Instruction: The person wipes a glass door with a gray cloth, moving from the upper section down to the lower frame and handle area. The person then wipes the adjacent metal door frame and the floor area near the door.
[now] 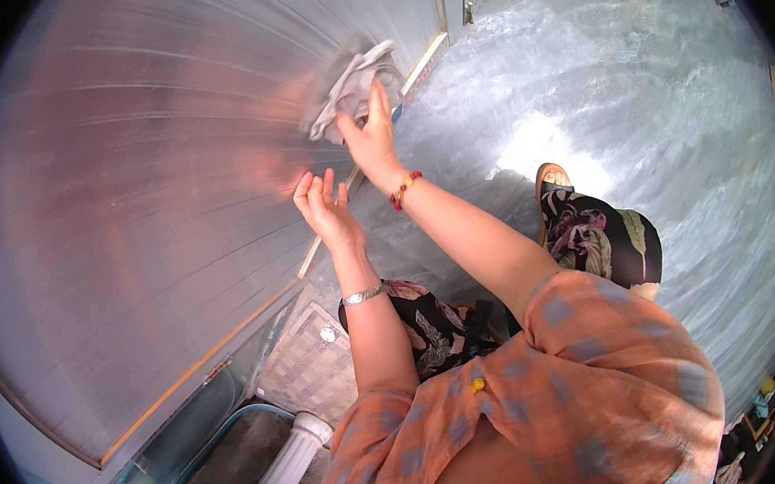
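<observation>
A crumpled light grey cloth (355,86) lies against the metallic, ribbed wall panel (162,156), near the panel's lower edge; part of it is blurred. My right hand (374,135), with a red bead bracelet at the wrist, presses on this cloth with thumb and fingers spread over it. Below it in the picture, my left hand (325,213) is held up close to the same panel, palm turned up and fingers loosely curled, with nothing in it. A silver bangle sits on the left wrist.
A grey marbled floor (611,89) spreads to the right, with my sandalled foot (555,177) on it. At the bottom are a checked mat or board (313,366), a white ribbed pipe or column (292,460) and a blue-edged basin or recess. Assorted items stand at the far right.
</observation>
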Motion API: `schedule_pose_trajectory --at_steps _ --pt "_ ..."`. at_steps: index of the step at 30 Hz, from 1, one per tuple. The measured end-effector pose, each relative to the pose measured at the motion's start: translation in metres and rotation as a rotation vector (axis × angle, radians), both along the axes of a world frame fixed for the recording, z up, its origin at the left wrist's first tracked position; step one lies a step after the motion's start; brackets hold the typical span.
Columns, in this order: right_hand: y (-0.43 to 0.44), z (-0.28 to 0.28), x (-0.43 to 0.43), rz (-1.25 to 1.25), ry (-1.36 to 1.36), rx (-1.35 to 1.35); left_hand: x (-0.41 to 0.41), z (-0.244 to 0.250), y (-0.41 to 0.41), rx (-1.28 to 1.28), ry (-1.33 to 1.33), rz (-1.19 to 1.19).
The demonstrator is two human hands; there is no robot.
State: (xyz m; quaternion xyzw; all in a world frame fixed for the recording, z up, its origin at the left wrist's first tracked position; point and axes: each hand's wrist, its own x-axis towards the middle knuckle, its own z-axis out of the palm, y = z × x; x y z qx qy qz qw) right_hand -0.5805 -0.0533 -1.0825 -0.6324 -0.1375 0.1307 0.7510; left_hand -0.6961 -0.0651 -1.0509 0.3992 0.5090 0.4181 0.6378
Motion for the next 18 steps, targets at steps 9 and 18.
schedule_pose_trajectory --at_steps 9,18 --pt "0.004 0.03 0.074 -0.081 0.696 0.27 0.001 -0.01 0.006 -0.122 0.026 -0.169" --pt "0.01 0.066 0.116 -0.235 -0.519 -0.059 0.004 -0.009 0.009 -0.134 -0.058 -0.135"
